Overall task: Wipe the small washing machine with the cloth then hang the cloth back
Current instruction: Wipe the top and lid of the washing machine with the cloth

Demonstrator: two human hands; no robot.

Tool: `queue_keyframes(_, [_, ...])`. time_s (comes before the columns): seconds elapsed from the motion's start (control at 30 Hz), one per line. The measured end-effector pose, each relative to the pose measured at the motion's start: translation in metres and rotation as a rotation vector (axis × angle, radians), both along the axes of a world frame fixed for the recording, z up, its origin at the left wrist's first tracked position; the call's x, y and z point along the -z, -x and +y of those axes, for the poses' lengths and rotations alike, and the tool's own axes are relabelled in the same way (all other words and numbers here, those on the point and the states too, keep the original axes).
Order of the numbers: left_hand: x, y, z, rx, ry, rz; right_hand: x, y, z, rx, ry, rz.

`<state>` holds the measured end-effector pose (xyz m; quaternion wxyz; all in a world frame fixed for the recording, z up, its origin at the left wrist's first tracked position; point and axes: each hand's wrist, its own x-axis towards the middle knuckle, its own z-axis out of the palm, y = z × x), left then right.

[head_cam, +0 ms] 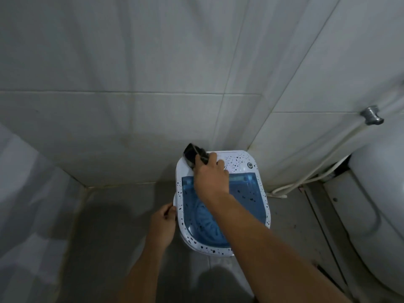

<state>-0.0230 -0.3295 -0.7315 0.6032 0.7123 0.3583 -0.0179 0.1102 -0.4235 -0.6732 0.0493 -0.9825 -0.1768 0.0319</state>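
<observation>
- A tiled wall [109, 84] is seen across the top and left, meeting a grey floor [109, 215] in a corner.
- The left hand [162, 224] is curled against the left rim of the small washing machine [240, 159], with its fingers closed on the edge as if the machine is being steadied.
- The small washing machine, white with dark speckles and a blue see-through lid [247, 193], is placed on the floor in the corner, close to the wall.
- A dark cloth [193, 155] is bunched in the closed fingers of the right hand [211, 179] and pressed onto the machine's back left corner.
- A round knob [249, 165] is seen on the control panel, just right of the right hand.
- A white hose [328, 162] is run down from a metal wall fitting [371, 114], and part of a toilet [380, 193] is seen at the far right.
- Judged risks: the knob could be turned if the cloth is swept across it; the light machine could be tipped if the left hand's hold is loosened.
</observation>
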Motion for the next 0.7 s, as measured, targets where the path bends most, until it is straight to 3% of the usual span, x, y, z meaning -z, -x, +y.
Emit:
queue_keyframes(0.13, [0.006, 0.002, 0.0, -0.011, 0.015, -0.006, 0.017, 0.061, -0.022, -0.218, -0.043, -0.059])
queue_keyframes(0.2, [0.006, 0.001, 0.0, -0.015, 0.013, -0.007, 0.013, 0.042, -0.028, -0.293, -0.001, -0.056])
queue_keyframes(0.37, [0.004, 0.001, 0.0, 0.013, 0.023, 0.032, -0.013, -0.028, -0.007, -0.053, 0.11, -0.004])
queue_keyframes(0.53, [-0.003, 0.002, 0.001, -0.01, 0.054, 0.038, 0.0, 0.007, -0.008, -0.017, -0.02, 0.0])
queue_keyframes(0.7, [-0.006, 0.003, -0.001, -0.013, 0.055, 0.025, 0.015, 0.053, -0.027, -0.364, -0.034, -0.059])
